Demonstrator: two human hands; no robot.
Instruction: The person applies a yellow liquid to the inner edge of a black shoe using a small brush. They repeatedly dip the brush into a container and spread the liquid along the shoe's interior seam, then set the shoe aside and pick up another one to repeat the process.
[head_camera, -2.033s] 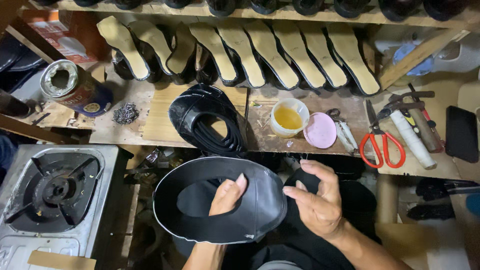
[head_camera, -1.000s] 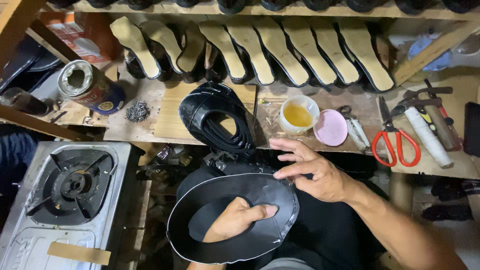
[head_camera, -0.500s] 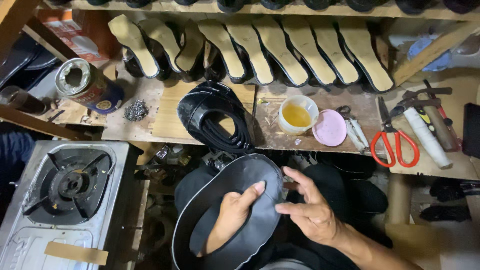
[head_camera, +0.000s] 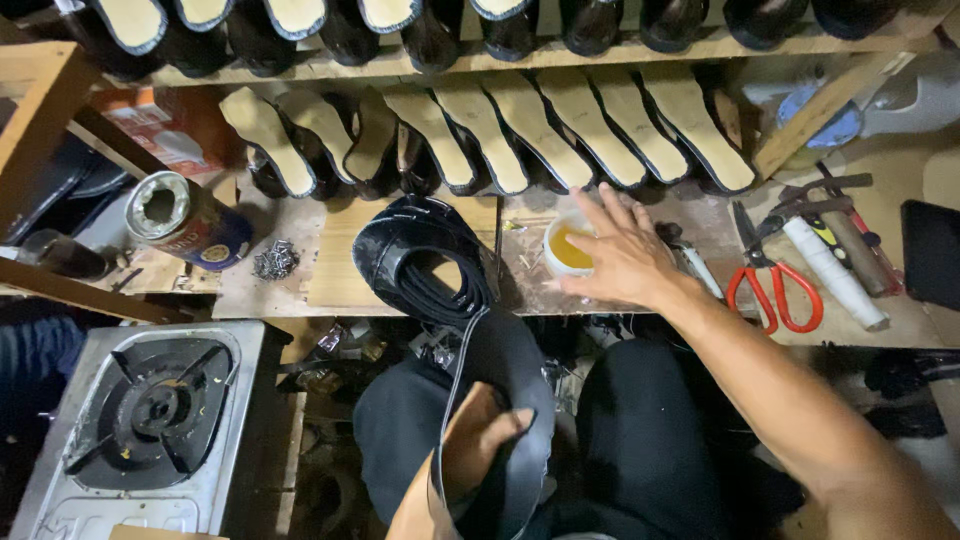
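My left hand (head_camera: 478, 440) grips a black leather shoe upper piece (head_camera: 510, 380), held upright on edge over my lap. My right hand (head_camera: 622, 255) is stretched forward with fingers spread, resting over the small white cup of yellow glue (head_camera: 566, 246) on the wooden workbench (head_camera: 330, 270). It holds nothing. A stack of black leather uppers (head_camera: 420, 260) lies on the bench just left of the cup.
A row of shoes on lasts with tan insoles (head_camera: 500, 135) lines the back shelf. Red-handled scissors (head_camera: 765, 275), pliers and a white tube (head_camera: 835, 260) lie at right. A dented tin can (head_camera: 185, 220) and a pile of tacks (head_camera: 275, 262) sit left; a gas stove (head_camera: 150, 410) stands lower left.
My right hand let go of the leather piece and reached forward to the glue cup. My left hand turned the piece from flat to upright on edge.
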